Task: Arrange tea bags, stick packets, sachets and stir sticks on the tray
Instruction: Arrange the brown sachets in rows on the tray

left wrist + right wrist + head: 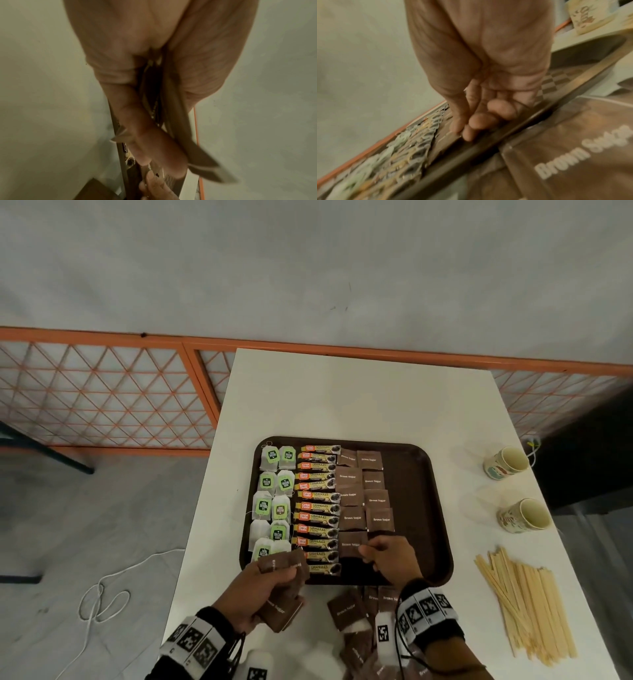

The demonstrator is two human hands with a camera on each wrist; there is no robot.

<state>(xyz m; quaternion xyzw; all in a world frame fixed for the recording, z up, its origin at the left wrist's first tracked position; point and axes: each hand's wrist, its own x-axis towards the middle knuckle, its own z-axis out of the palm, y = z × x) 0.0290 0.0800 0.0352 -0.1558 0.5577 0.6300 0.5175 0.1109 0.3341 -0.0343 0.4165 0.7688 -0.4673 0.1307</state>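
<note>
A dark brown tray (418, 508) holds two columns of tea bags (274, 498), a column of stick packets (317, 505) and two columns of brown sugar sachets (363, 491). My right hand (368, 549) pinches the edge of a sachet (349, 544) lying at the near end of the sachet columns; the right wrist view shows the fingertips (462, 132) on it. My left hand (274, 577) grips a stack of brown sugar sachets (281, 563) over the tray's near left corner, seen edge-on (171, 108) in the left wrist view. Wooden stir sticks (524, 604) lie on the table to the right.
Several loose brown sugar sachets (346, 607) lie on the white table in front of the tray, one close up (573, 155). Two paper cups (507, 462) (524, 515) lie on their sides at the right edge. The tray's right third is bare.
</note>
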